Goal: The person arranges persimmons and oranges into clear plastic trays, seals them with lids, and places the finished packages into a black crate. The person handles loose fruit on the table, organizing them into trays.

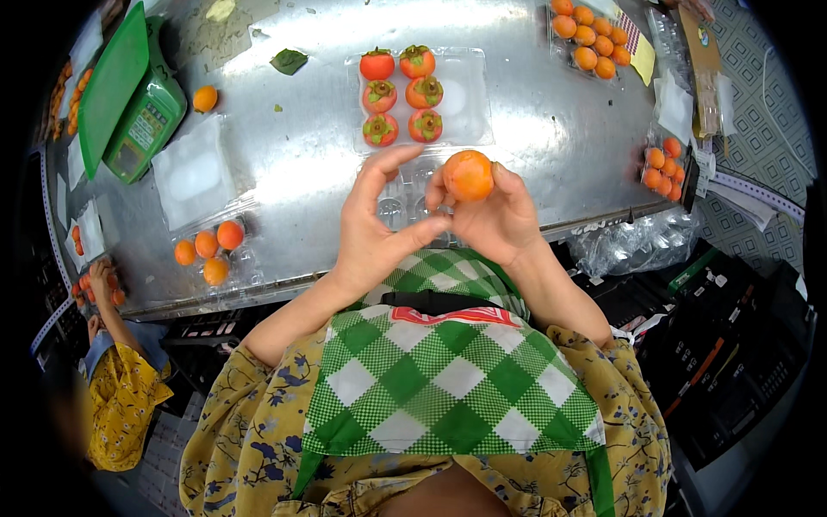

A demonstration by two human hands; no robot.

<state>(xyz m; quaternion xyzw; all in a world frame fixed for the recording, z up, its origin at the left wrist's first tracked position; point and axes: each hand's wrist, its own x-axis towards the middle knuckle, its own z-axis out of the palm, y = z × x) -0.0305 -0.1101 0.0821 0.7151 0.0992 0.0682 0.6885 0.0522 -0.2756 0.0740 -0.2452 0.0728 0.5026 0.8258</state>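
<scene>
My right hand [504, 220] holds an orange persimmon [468, 176] between thumb and fingers, its smooth side up. Close beside it, my left hand [375, 220] is open, fingers and thumb curved apart with nothing between them; its thumb tip comes near the right fingers. Just beyond, a clear plastic tray [469, 129] carries several red-orange persimmons [422, 92] in two columns, most with green calyxes facing up. Under my hands, partly hidden, lies another clear moulded tray [392, 209] near the table's front edge.
On the metal table [301, 172] a green scale [142, 129] stands at left, near a lone orange fruit [205, 99] and a tray of fruit [215, 271]. More packed fruit [594, 39] sits at far right. A co-worker's hand [102, 280] touches fruit at far left.
</scene>
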